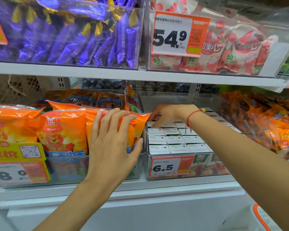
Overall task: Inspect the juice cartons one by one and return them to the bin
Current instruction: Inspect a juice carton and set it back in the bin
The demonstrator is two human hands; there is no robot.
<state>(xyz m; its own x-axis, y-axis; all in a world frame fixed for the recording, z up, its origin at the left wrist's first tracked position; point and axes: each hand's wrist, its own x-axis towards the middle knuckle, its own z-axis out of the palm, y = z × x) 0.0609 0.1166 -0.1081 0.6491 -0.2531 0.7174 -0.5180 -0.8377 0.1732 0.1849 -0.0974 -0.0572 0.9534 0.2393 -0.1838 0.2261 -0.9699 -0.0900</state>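
My left hand (113, 139) presses spread fingers against the orange snack bags (63, 130), while my right hand (167, 115) curls onto a far white-topped juice carton (157, 125) in the clear plastic bin (187, 176); next I'd say lift it clear.

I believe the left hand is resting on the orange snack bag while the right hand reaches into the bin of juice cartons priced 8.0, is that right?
Not quite: the price is wrong. In the head view, the tag on the bin of juice cartons reads 6.5. The rest holds: the left hand rests on the orange snack bag and the right hand reaches into that bin.
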